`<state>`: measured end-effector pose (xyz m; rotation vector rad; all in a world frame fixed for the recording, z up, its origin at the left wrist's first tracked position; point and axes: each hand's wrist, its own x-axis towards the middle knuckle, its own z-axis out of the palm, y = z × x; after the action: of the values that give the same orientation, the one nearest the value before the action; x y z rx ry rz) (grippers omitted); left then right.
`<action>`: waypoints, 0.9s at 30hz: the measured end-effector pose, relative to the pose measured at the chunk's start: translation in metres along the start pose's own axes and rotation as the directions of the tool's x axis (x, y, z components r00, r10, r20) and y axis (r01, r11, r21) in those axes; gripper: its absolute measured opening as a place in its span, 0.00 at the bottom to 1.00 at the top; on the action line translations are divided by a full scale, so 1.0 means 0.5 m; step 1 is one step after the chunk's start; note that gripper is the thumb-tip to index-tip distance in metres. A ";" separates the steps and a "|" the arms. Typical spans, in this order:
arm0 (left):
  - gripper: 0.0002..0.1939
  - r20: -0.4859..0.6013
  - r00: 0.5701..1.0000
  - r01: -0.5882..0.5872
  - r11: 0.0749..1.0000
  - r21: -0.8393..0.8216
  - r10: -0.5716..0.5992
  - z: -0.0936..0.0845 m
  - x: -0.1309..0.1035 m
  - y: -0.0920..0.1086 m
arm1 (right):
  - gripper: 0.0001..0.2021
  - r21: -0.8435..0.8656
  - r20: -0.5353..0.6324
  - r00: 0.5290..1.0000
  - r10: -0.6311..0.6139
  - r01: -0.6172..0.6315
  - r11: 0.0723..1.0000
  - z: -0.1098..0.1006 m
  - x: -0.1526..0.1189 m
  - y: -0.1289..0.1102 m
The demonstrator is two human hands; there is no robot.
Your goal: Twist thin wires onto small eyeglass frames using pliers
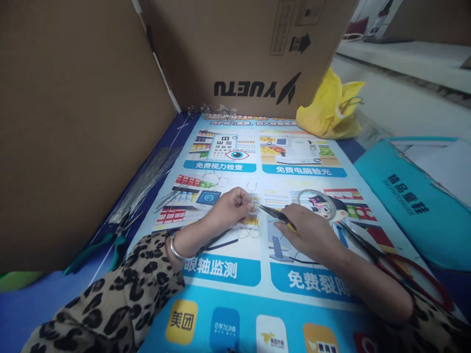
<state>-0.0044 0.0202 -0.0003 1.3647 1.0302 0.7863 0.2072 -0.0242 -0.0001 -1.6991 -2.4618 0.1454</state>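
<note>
i have two bare hands in the head view, both over one large, blue-and-white printed poster (pixel 213 297) spread on a blue tabletop (pixel 180 136). my left hand (pixel 235 208) is closed to a pinch, thumb against bent fingers, on one thin, glinting silver wire piece (pixel 254 208); its exact shape is too small for me to read. my right hand (pixel 312 230) is wrapped around one pair of long-nosed pliers (pixel 274 213) with dark metal jaws and yellow on the grip, and the tips point left, just beside the wire piece. whether they touch it, i cannot tell.

one fine, u-shaped wire (pixel 251 187) lies on the poster beyond my left fingertips, and thin, looped wire (pixel 250 233) shows just below them; i cannot tell if that joins the held piece.

to the left i see one bundle of straight, silvery wires (pixel 145 179), too many to count, with one pair of teal-handled pliers (pixel 119 240) at its near end. one tangled heap of clear-looking wire loops (pixel 213 112) sits at the foot of the brown cardboard (pixel 243 44), beyond the poster's printed pictures.

on the right i count one crumpled yellow plastic bag (pixel 327 110), one teal cardboard shoebox (pixel 412 196) and one pair of red-handled scissors (pixel 423 274), partly hidden by my right forearm. one silver bangle (pixel 180 250) circles my left wrist.
</note>
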 end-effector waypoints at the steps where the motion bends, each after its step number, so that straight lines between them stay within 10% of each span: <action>1: 0.09 -0.020 1.000 -0.005 1.000 -0.018 0.005 0.000 0.000 0.000 | 0.11 0.036 -0.025 1.000 0.013 -0.012 0.999 0.000 0.001 0.005; 13: 0.09 -0.078 0.996 0.029 0.995 -0.095 -0.037 -0.004 0.002 0.006 | 0.09 0.569 -0.159 0.906 0.393 -0.241 0.787 -0.032 0.009 0.012; 27: 0.09 -0.058 0.996 -0.058 0.997 0.058 0.061 -0.019 0.014 -0.013 | 0.08 0.739 -0.113 0.895 0.432 -0.214 0.638 -0.033 0.013 0.036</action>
<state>-0.0111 0.0297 -0.0067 1.4326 1.0693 0.8521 0.2244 -0.0119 0.0135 -1.6075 -1.5289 0.7427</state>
